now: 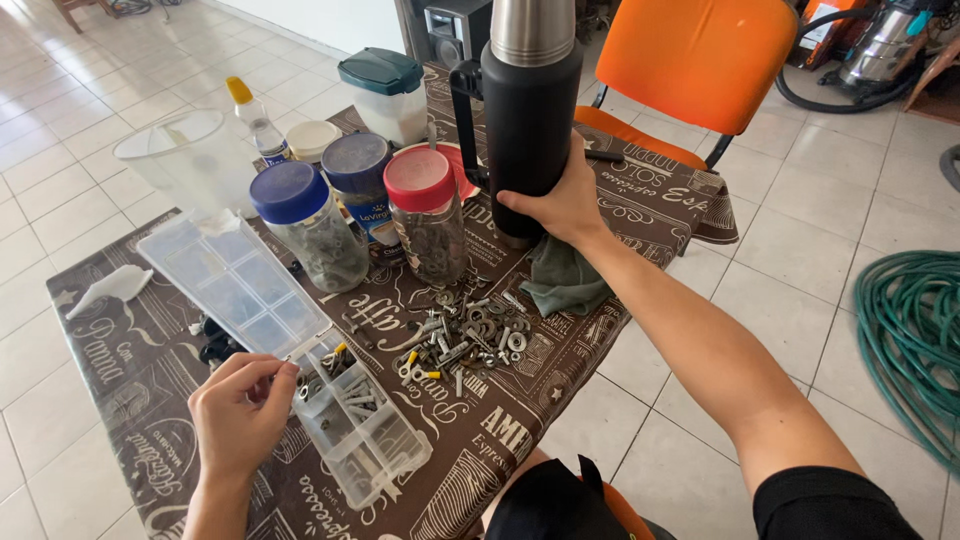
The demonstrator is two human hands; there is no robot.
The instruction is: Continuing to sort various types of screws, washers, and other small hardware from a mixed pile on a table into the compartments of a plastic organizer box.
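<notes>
thermos flask [528,120], black with steel cap, stands far centre on the brown printed tablecloth [150,350]; right hand [562,205] wraps its lower body. likely heavy, smooth, rigid; side handle looks the surer hold. left hand [240,405], fingers pinched together, at the clear compartment box [290,350], near left. loose washers and bolts [465,335] between.

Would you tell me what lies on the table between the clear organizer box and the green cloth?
In the head view, a loose pile of washers and screws lies between the clear organizer box and the green cloth.
</notes>
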